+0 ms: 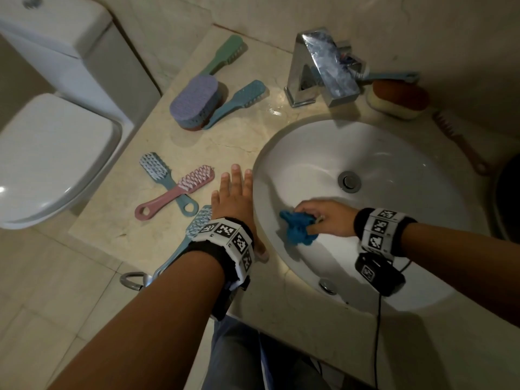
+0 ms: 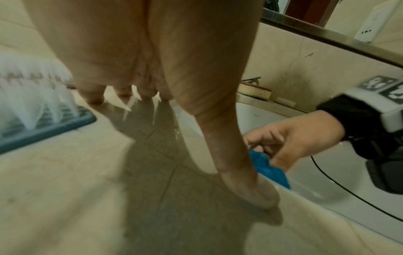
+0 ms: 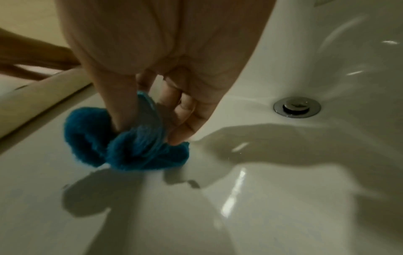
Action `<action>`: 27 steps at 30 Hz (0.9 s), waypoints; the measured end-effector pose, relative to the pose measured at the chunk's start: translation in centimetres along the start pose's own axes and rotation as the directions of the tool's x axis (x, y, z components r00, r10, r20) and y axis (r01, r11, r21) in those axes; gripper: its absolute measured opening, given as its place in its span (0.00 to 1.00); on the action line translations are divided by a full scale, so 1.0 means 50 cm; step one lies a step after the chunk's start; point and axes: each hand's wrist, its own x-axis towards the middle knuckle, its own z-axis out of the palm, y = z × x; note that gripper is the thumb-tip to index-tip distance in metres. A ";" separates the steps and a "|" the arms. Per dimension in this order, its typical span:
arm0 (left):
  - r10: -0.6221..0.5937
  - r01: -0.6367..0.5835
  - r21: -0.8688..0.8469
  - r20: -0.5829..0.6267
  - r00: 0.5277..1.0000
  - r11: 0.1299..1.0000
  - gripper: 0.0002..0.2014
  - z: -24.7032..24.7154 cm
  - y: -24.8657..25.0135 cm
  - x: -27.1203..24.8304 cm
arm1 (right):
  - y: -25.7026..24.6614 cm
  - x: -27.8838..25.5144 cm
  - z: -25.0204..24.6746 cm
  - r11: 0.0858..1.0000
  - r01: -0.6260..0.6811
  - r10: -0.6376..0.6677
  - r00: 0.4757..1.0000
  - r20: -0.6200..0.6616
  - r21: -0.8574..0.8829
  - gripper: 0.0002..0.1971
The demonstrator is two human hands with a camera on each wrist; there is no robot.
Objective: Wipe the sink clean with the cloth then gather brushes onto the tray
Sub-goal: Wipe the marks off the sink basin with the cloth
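My right hand (image 1: 318, 218) pinches a bunched blue cloth (image 1: 298, 228) against the left inner wall of the white sink (image 1: 394, 153); the same cloth (image 3: 130, 145) shows under my fingers in the right wrist view. My left hand (image 1: 236, 192) rests flat on the beige counter (image 1: 225, 136) with straight fingers, just left of the sink rim. Brushes lie on the counter: a pink one (image 1: 174, 192) crossed over a blue-grey one (image 1: 163, 178), another blue one (image 1: 197, 223) partly under my left wrist, a purple block brush (image 1: 194, 99), a teal one (image 1: 236, 102) and a green one (image 1: 225, 54).
A chrome tap (image 1: 320, 66) stands behind the sink, a drain (image 1: 349, 180) at its bottom. A sponge (image 1: 396, 98) and a reddish brush (image 1: 458, 139) lie at the back right. A toilet (image 1: 56, 153) stands left of the counter. No tray is in view.
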 end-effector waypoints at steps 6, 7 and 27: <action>-0.006 0.006 0.006 -0.003 1.000 1.000 0.79 0.000 0.003 -0.003 | -0.025 -0.032 0.053 0.988 -0.034 0.068 0.973 0.222 -0.152 0.27; -0.007 0.007 0.011 -0.003 1.000 1.000 0.79 0.000 0.003 -0.003 | -0.026 -0.023 0.059 0.987 -0.007 0.039 0.981 0.192 -0.163 0.25; -0.006 0.006 0.018 -0.011 1.000 1.000 0.79 0.006 0.000 0.006 | 0.005 0.091 0.035 0.898 -0.124 0.123 0.992 -0.031 -0.423 0.18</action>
